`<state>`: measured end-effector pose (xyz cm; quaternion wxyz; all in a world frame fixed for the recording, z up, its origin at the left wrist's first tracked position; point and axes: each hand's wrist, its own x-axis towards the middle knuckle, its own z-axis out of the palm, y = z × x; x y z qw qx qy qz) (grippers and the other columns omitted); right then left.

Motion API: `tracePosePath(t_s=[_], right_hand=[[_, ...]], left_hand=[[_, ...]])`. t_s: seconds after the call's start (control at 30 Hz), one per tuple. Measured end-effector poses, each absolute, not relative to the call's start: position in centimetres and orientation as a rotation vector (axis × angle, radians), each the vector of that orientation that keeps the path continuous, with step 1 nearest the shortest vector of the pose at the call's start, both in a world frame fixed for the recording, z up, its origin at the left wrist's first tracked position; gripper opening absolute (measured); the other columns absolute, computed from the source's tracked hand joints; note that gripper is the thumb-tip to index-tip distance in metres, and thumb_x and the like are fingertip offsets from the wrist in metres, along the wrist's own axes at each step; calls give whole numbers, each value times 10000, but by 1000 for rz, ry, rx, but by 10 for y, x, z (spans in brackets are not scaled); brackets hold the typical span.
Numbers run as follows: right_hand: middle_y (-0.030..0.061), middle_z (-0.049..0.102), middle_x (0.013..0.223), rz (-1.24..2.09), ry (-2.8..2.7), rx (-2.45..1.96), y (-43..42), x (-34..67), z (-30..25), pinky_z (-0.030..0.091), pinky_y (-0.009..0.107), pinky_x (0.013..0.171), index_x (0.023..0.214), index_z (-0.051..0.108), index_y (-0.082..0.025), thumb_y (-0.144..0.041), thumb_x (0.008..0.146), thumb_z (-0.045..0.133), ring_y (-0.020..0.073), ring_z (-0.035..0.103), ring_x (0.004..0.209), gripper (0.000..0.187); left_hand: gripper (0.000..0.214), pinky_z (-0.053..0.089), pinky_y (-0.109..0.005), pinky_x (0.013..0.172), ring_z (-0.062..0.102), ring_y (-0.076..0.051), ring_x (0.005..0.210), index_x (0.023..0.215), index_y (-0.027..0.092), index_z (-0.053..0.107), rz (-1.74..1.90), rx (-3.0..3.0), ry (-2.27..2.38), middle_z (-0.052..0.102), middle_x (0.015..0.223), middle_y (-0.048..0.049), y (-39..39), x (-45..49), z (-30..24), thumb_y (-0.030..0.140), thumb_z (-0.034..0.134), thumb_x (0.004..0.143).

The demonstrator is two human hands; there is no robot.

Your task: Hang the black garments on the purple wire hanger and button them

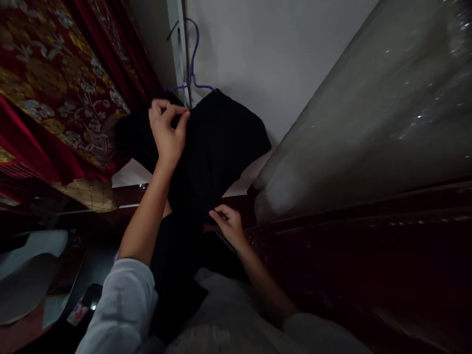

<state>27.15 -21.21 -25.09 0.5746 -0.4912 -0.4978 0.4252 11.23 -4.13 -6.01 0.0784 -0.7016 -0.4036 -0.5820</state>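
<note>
A black shirt [221, 142] hangs on a purple hanger [194, 54] in front of a pale wall. My left hand [167, 128] is up at the neckline, thumb and forefinger pinched together on the dark cloth just below the hanger. Lower down, my right hand [229, 227] is closed by the shirt's bottom edge, its thumb and fingertips drawn together at the black fabric. The cloth is so dark that its folds and the exact grip of the right fingertips are hard to make out.
The hanger's hook is at an upright metal strip [180, 44]. A red curtain with gold and silver patterns [55, 78] hangs at the left. On the right stands a large plastic-wrapped panel [354, 128] over dark red wood [368, 265]. A pale chair [33, 275] is at lower left.
</note>
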Motion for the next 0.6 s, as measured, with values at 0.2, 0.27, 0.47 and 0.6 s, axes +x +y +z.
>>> tracePosePath(t_s=[0.2,0.27,0.47,0.6], right_hand=[[50,750,931,844,-1453,-1086,-191,302,-215,563,337,812,1108,707,-220,-426,904,686,204,713,882,291],[58,766,1018,819,-1561,-954,-170,311,-166,575,359,864,1401,587,-259,-394,948,652,211,725,960,477],[31,759,979,441,-1800,-700,-106,301,-42,555,302,760,1342,642,-251,-347,995,582,156,691,792,366],[21,735,831,242,-1874,-729,-91,292,-33,523,291,736,1043,723,-197,-309,983,597,159,687,750,179]], left_hand=[[278,510,-368,944,675,-201,1001,1074,230,718,-1666,-2317,-965,671,1001,-49,-66,126,-43,428,525,1048],[265,523,-320,884,693,-167,952,1090,215,729,-1614,-2339,-891,710,995,-49,-81,126,-47,366,514,1061],[192,558,-279,830,723,-142,946,1068,185,738,-1500,-2298,-717,765,1000,-50,-89,110,-38,257,562,1040],[133,559,-257,805,735,-131,894,1006,156,723,-1529,-2272,-641,779,939,-46,-92,104,-40,207,601,1016]])
